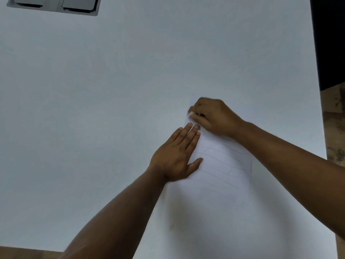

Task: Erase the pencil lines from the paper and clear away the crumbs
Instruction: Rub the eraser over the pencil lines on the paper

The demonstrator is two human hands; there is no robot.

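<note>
White paper sheet (220, 165) with faint pencil lines lies near the pale table's (93, 109) three-o'clock edge; flat left hand (177, 156) presses it, right hand (214, 116) pinches a small white eraser (191, 114) at twelve o'clock.

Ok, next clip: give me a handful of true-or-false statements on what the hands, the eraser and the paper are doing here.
1. The left hand lies flat with straight fingers on the paper. True.
2. The right hand holds a pencil. False: it pinches a small white eraser, whose tip shows at the fingertips.
3. The eraser is at the far end of the paper, beyond the left fingertips. True.
4. The paper is already free of pencil lines. False: faint lines still run across it between the two forearms.
5. The paper lies on a dark wooden table. False: the table is white, with a grey inset panel at its far left.
</note>
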